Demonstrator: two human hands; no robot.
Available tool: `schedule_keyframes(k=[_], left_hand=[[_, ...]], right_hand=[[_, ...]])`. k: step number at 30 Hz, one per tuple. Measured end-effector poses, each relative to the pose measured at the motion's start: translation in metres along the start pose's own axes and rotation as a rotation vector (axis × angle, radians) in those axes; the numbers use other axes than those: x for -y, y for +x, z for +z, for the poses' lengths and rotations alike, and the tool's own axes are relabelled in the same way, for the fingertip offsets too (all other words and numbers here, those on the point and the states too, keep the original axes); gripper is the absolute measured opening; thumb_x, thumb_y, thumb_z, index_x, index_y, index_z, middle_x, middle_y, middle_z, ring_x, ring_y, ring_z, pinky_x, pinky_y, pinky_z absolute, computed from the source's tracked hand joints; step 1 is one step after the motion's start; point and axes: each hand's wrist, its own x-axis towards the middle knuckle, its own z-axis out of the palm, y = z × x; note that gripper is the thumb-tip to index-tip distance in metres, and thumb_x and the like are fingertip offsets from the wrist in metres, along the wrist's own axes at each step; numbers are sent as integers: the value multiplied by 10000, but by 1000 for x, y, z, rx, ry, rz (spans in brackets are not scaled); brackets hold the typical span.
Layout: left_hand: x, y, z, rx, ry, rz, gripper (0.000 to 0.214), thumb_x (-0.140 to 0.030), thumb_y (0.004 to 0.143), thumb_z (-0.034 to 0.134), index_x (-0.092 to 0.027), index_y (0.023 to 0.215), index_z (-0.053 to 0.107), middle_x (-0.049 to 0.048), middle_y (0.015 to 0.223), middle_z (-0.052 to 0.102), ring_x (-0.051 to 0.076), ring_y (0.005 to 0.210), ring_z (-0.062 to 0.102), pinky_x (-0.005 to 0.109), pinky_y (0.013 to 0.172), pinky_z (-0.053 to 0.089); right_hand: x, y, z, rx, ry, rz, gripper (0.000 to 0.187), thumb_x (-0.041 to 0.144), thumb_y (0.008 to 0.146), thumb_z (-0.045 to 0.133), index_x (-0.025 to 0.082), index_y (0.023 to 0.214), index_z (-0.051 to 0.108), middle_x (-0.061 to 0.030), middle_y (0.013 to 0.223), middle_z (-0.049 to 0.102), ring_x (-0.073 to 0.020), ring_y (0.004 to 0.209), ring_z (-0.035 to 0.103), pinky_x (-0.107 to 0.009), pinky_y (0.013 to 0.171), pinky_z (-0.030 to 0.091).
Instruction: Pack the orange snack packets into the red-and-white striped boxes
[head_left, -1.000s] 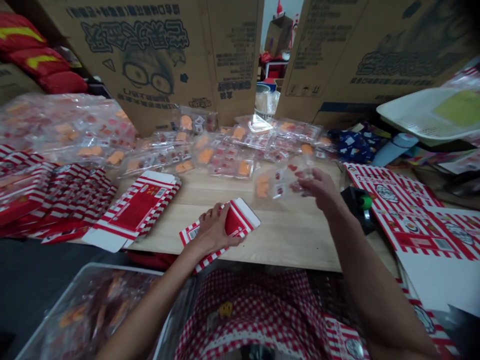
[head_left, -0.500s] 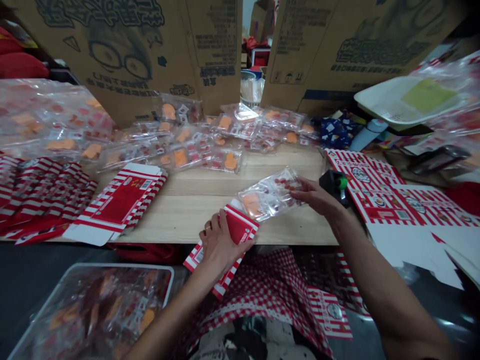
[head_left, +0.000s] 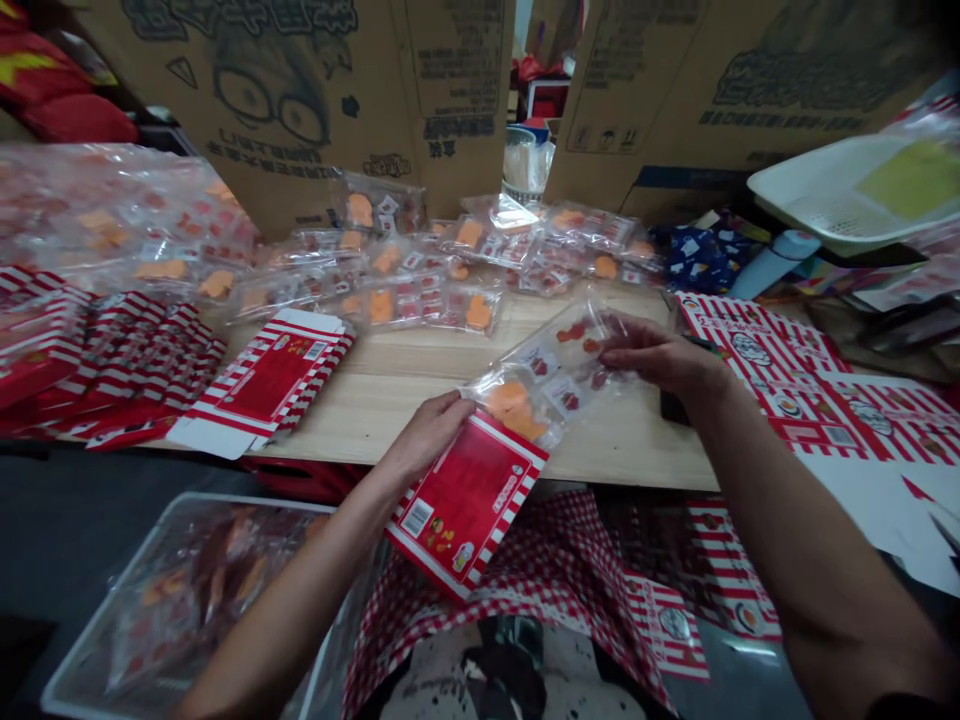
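My left hand [head_left: 427,435] grips the open end of a red and white striped box [head_left: 465,500], which tilts toward me over the front edge of the wooden table [head_left: 405,385]. My right hand [head_left: 652,355] pinches the far end of a clear plastic packet [head_left: 551,375] holding orange and red pieces. The packet's near end sits at the box's mouth, beside my left fingers.
Several more clear packets [head_left: 405,270] lie along the back of the table. Flat striped boxes [head_left: 270,385] are stacked at the left, and larger striped sheets [head_left: 795,385] at the right. A tray of packets [head_left: 187,600] sits low at the left. Big cardboard cartons [head_left: 315,90] stand behind.
My right hand picked a packet from the table and brought it to the box's mouth. My left hand lifted and turned the box so that its red face shows.
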Motion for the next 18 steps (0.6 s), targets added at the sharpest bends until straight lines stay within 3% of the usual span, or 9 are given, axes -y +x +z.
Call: schedule_keyframes(k=[5, 10, 15, 18], left_hand=[[2, 11, 17, -204, -147, 38, 225, -387, 732, 566, -185, 635, 548, -22, 560, 549, 138, 517, 478, 242, 501, 362], [14, 1, 34, -168, -255, -25, 202, -376, 711, 537, -203, 614, 501, -45, 513, 490, 128, 479, 440, 247, 482, 357], [22, -10, 40, -123, -340, -74, 221, -392, 736, 543, -180, 686, 582, 0, 646, 633, 171, 620, 572, 278, 615, 466], [26, -13, 38, -113, -339, -66, 222, -393, 760, 540, -186, 694, 585, -6, 642, 626, 172, 632, 565, 271, 613, 456]], right_hand=[[47, 6, -11, 40, -110, 19, 555, 247, 666, 831, 243, 1201, 683, -55, 951, 756, -198, 720, 711, -313, 673, 584], [79, 11, -14, 89, -215, 135, 566, 221, 631, 863, 224, 1178, 716, -74, 1036, 756, -210, 783, 724, -299, 662, 578], [85, 29, -11, 112, -295, 257, 457, 123, 587, 876, 193, 1026, 770, -48, 915, 764, -223, 792, 726, -299, 647, 591], [87, 41, -12, 32, -347, 272, 394, 80, 572, 875, 195, 937, 783, -26, 855, 762, -243, 777, 732, -291, 609, 604]])
